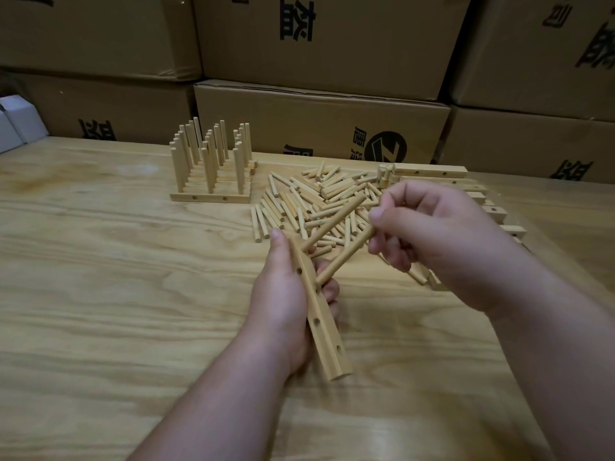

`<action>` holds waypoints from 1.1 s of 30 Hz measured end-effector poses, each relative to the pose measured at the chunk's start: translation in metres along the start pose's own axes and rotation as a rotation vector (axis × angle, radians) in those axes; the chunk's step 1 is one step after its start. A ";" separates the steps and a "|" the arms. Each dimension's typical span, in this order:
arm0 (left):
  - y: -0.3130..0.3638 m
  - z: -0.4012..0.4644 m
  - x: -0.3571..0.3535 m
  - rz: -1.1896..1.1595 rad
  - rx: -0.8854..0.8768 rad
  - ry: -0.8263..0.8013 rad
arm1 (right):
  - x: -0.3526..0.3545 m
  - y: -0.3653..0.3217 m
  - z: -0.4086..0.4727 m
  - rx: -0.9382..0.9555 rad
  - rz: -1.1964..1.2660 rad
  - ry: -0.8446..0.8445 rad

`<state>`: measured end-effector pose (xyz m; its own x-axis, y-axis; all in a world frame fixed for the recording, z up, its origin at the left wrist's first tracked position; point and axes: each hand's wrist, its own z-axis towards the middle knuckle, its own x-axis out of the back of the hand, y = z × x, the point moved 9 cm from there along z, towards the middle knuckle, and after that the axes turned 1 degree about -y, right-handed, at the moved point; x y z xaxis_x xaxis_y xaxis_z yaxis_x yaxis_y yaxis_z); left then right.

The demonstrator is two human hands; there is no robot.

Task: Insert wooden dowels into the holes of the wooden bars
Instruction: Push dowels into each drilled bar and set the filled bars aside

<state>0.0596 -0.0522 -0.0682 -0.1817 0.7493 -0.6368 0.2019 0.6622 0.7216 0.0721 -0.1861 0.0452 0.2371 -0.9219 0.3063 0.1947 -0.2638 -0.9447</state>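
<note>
My left hand (283, 294) grips a wooden bar (324, 327) with several holes along its side, held above the table and pointing toward me. One dowel (336, 219) stands in the bar near its far end and slants up to the right. My right hand (429, 227) pinches a second dowel (346, 256), whose lower tip meets the bar at a hole just below the first dowel. A loose pile of dowels (309, 201) lies on the table behind my hands.
Finished bars with upright dowels (209, 161) stand at the back left of the wooden table (116, 294). A row of bare bars (439, 171) lies at the back right, partly hidden by my right hand. Cardboard boxes (319, 118) wall the far edge.
</note>
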 end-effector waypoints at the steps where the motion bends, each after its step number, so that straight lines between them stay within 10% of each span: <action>1: 0.001 0.000 0.000 0.002 -0.010 -0.002 | -0.003 -0.001 0.000 0.014 -0.017 -0.015; 33: 0.004 0.007 0.013 0.009 -0.078 0.050 | -0.015 -0.022 -0.013 0.099 -0.230 -0.161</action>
<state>0.0652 -0.0398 -0.0756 -0.2280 0.7531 -0.6172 0.1290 0.6516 0.7475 0.0516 -0.1708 0.0597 0.3223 -0.7825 0.5328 0.3511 -0.4239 -0.8349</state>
